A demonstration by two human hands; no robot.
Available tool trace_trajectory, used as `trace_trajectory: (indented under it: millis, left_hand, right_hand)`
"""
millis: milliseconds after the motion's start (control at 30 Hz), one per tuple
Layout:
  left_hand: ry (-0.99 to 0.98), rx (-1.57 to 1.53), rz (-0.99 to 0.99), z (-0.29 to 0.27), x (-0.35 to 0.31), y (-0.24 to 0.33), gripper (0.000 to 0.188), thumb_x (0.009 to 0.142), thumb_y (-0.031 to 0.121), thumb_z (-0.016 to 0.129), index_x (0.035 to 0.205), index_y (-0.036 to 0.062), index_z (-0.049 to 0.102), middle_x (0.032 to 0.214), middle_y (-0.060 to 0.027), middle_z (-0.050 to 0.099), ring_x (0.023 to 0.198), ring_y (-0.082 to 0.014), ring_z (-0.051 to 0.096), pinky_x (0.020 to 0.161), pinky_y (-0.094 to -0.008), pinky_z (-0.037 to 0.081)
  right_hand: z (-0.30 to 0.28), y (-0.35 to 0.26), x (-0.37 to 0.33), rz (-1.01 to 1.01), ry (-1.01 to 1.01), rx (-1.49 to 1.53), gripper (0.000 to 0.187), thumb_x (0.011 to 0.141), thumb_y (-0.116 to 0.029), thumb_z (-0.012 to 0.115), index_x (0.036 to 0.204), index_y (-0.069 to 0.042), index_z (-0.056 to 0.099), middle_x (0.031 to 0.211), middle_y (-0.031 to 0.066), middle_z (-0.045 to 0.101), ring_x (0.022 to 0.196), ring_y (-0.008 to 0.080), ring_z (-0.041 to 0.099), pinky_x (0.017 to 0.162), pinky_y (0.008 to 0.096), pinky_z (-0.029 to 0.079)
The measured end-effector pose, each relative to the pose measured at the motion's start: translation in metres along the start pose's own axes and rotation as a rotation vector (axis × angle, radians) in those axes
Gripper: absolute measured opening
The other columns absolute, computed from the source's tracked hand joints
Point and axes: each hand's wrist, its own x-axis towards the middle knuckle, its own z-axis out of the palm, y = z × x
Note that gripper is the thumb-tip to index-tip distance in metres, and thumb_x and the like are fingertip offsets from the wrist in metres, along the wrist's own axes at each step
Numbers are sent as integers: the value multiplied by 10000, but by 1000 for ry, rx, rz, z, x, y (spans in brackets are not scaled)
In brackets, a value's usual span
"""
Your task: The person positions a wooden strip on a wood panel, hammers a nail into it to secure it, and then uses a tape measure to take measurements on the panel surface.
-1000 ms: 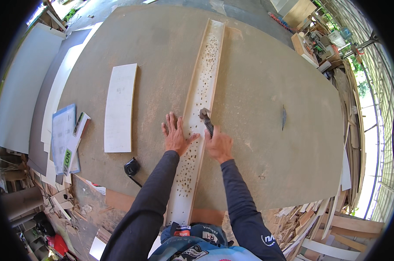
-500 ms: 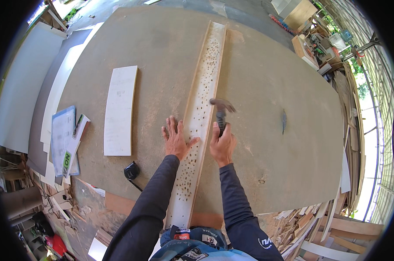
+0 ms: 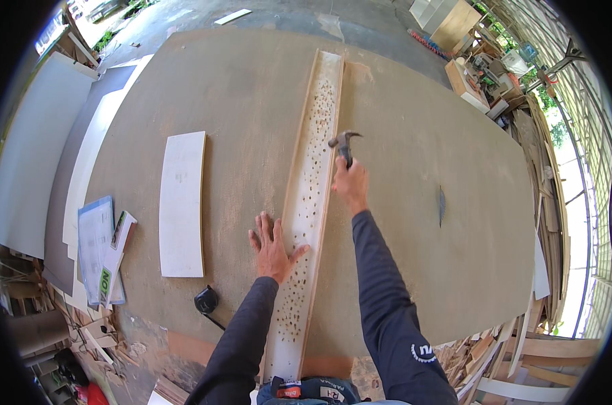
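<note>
A long, narrow white board [image 3: 310, 179] with raised edges runs away from me down the middle of the table, its face dotted with many small holes or dark specks. My left hand [image 3: 275, 253] lies on its left edge, fingers spread and thumb reaching across the white face. Gripped in my right hand [image 3: 351, 183] is a claw hammer [image 3: 346, 143], its head beside the board's right edge. I cannot tell whether the hammer touches the edge.
The brown table [image 3: 414, 270] carries a white panel [image 3: 182, 206], a black tape measure [image 3: 206, 300], a clear blue-edged folder [image 3: 96, 233] with a white box [image 3: 119, 253], and a small dark leaf-like piece [image 3: 442, 206]. Wood scraps [image 3: 481, 358] lie at the right front.
My right hand has moved forward with the hammer, farther along the board's right edge. The left hand keeps its place on the board. The whole view has tilted, so things sit lower.
</note>
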Motion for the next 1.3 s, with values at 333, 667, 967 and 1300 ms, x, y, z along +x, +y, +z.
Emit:
trace_trajectory:
  millis: [333,667,967,1300]
  left_hand:
    - [-18,2,-18,-8,0,-3,1070,870,806,522,1535,-12,337,1678,-273,77,1582,-376,-32,1250,-553,-61]
    - [-17,-28,4,-8,1,5,1055,876,780,557,1533,-14,331,1676,-272,78,1581,-383,-4,1251,-557,-29]
    - [-15,-42,44,-2,6,14,1062,871,777,570,1537,-14,325,1677,-276,69,1580,-391,-8,1247,-565,-32]
    - [4,-33,0,-3,-1,-3,1060,864,773,587,1531,-13,340,1682,-268,70,1581,-388,-4,1246,-566,-37]
  right_hand:
    - [20,-90,115,-100,364,-213,505,1008,-426,508,909,50,643,820,280,708,833,447,718,746,522,559]
    - [19,-71,141,-107,26,-492,438,1043,-420,483,1075,10,560,913,271,723,899,449,706,811,573,517]
    - [7,-21,165,-238,-39,-701,439,1041,-434,474,1050,-3,560,877,256,723,839,468,704,762,573,529]
    - [25,-68,136,-151,-146,-561,449,1025,-405,459,1044,2,647,938,278,731,973,429,718,853,530,554]
